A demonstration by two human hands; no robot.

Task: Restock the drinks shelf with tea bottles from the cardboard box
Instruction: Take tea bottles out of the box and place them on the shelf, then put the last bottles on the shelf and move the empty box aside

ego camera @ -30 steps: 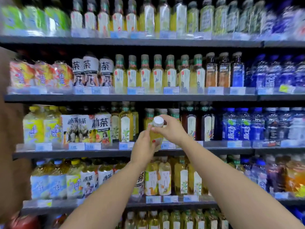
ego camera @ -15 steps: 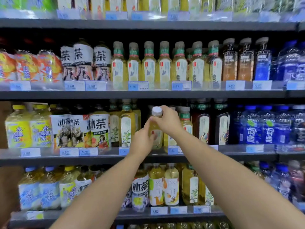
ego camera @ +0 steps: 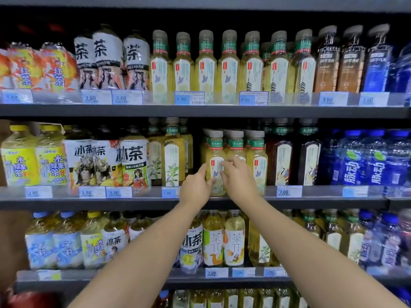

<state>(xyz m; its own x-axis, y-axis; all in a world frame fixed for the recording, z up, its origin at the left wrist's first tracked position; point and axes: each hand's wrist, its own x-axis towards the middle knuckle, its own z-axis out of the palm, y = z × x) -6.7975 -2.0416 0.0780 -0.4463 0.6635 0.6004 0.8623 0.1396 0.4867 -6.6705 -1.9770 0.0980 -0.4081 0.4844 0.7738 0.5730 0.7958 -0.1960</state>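
Tea bottle point(ego camera: 214, 156) of clear plastic, pale yellow inside, with a grey cap and a white label, stands at the front edge of the middle board of the tall dark-grey metal drinks shelf point(ego camera: 89, 204), whose crowded rows fill the whole view. Far right on the same board stand blue water bottles point(ego camera: 355, 161). Nearer the middle are two dark tea bottles point(ego camera: 280, 156) with crane labels. Just right of the tea bottle stand two matching bottles point(ego camera: 257, 152). To its left, a dark gap separates it from a yellow-green bottle with a leaf label point(ego camera: 173, 156). Two bare forearms reach up from the bottom of the view. The left hand point(ego camera: 195, 187) grips the tea bottle's lower left side, thumb up along its edge. The right hand point(ego camera: 238, 181) holds its right front, bent fingers laid across the label. A small white price tag point(ego camera: 289, 191) reading 7.00 sits on the board's rail to the right.
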